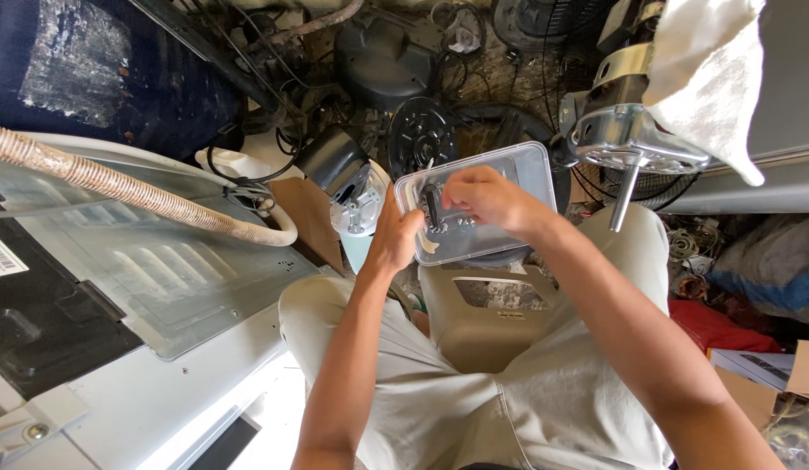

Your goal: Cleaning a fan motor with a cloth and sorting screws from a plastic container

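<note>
Head view, looking down over the knees. Person seated, pale shorts.

Clear plastic container (pixel 478 204) sits at centre frame, just above a beige plastic stool (pixel 491 318) at 6 o'clock of it. Shallow, rectangular, rounded corners; small dark and silvery metal parts (pixel 439 218) lie inside, screws or fittings, too small to tell.

Left hand (pixel 394 237): grip clamped on the container's near-left corner, at its 8 o'clock, thumb over the rim.

Right hand (pixel 491 198): comes in from 4 o'clock, fingers dipped into the container and pinched together over the parts. Whether anything is caught between the fingertips cannot be told.

Handling, as a judgement: container looks light, thin-walled, slightly flexible; likely to twist if held by one corner only. Loose parts will slide and rattle when tilted, so keep it level. Best hold is on the rim at a corner or along a long edge. Parts are hard, small, easy to drop; they call for a fingertip pinch.

Around: fan motor (pixel 356 187) with black housing at 9 o'clock of the container; metal bracket with shaft (pixel 626 148) at 2 o'clock, white cloth (pixel 713 78) draped above it; corrugated hose (pixel 117 187) across a grey appliance panel (pixel 174 274) at far 9 o'clock.
</note>
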